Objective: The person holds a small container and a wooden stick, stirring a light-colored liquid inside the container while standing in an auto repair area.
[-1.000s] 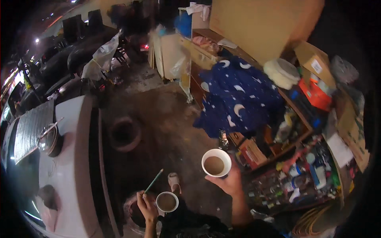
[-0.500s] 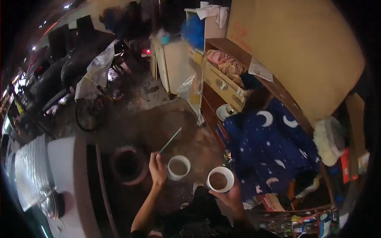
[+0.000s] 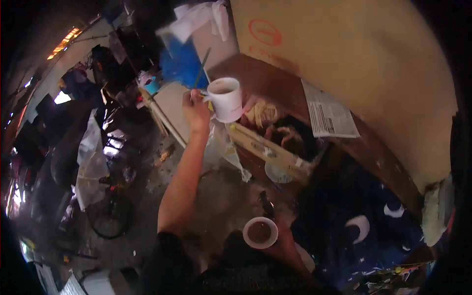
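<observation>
My raised left hand is closed at the handle side of a white mug. The mug stands nearly upright, with brownish liquid visible inside. A thin greenish stick juts upward from the same hand's fingers; its exact kind cannot be made out. Low in front of my body, my right hand grips a white cup from its right side. Brown liquid fills part of that cup. Shadow hides most of the right fingers.
A wooden shelf unit holds crumpled cloth and a cardboard box. Sheets of printed paper hang on its edge. Dark blue moon-patterned fabric covers the right side. A large cardboard panel rises above. Blue plastic lies behind the mug.
My left hand has risen and moved forward with the white mug and stick. The right hand's cup is slightly lower and farther left in view. The view has shifted toward the shelf.
</observation>
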Action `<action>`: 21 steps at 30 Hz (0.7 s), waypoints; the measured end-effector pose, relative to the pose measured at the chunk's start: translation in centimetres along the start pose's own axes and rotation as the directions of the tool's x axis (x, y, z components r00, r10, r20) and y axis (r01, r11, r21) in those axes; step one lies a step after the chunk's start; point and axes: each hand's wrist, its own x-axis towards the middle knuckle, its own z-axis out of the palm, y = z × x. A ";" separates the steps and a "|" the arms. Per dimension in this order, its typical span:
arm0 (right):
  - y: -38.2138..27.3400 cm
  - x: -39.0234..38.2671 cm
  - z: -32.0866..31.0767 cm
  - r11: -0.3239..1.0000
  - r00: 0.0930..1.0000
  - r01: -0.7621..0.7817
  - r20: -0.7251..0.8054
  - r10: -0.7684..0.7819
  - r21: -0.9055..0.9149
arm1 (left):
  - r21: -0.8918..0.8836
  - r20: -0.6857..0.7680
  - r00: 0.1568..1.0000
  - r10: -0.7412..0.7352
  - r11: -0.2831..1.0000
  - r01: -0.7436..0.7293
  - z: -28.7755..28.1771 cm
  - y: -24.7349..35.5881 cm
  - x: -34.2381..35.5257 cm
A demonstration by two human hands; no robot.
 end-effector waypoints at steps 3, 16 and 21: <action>-1.1 4.1 0.3 0.996 0.994 0.025 -0.102 -0.033 -0.087 | 0.202 -0.032 0.947 0.320 0.930 -0.307 2.2 -7.4 12.1; -4.9 14.1 7.8 0.876 0.671 -0.476 -0.676 0.305 -0.077 | -0.216 0.263 0.958 -0.116 0.960 0.176 13.3 -19.8 26.5; -4.9 14.9 14.0 0.876 0.497 -0.472 -0.790 0.361 0.103 | -0.155 0.333 0.942 -0.041 0.983 0.097 13.1 -21.8 27.0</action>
